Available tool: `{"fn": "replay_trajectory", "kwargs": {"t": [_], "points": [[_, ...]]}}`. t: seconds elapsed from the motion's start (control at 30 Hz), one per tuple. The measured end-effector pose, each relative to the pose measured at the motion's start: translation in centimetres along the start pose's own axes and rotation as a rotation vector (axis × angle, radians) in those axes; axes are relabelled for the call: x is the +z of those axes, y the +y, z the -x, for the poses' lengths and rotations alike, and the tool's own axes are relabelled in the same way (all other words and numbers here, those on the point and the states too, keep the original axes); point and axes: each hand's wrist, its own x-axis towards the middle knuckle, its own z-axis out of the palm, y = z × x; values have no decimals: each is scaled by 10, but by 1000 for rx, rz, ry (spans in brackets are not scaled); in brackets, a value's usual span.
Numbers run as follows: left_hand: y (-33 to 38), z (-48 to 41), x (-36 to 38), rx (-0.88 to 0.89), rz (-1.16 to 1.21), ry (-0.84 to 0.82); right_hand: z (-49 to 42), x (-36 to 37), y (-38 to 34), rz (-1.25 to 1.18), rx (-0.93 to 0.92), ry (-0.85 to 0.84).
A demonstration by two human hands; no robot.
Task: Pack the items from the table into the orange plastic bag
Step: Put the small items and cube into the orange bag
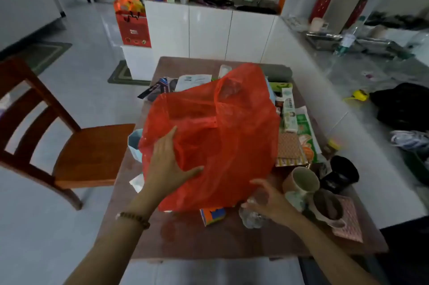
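Though crinkled, translucent orange bag [222, 131] under left hand [166, 164]

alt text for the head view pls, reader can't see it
A left hand presses on an orange bag spread over a cluttered table, while the right hand curls round a clear item at the bag's near edge. Mugs and packets lie to the right; a wooden chair stands left.

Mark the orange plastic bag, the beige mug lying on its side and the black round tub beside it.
orange plastic bag [222, 136], head view, middle of its upper surface.
beige mug [304, 180], head view, inside its open mouth.
black round tub [341, 178], head view, its side wall.
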Motion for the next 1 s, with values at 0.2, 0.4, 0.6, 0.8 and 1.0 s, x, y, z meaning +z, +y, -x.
{"fn": "replay_trajectory", "kwargs": {"t": [0.2,0.4,0.6,0.8,1.0], "points": [[-23,-1,15,-92,22,-9,2,10,18,-37,153,-139],[-35,1,24,-135,82,-25,10,-4,-2,-163,438,-400],[-44,5,25,-139,28,-38,9,9,3,-127,478,-361],[-41,10,-1,119,-239,101,15,6,-38,-412,198,-453],[-56,3,-18,39,-527,-55,-69,35,-146,-637,-50,-517]]}}
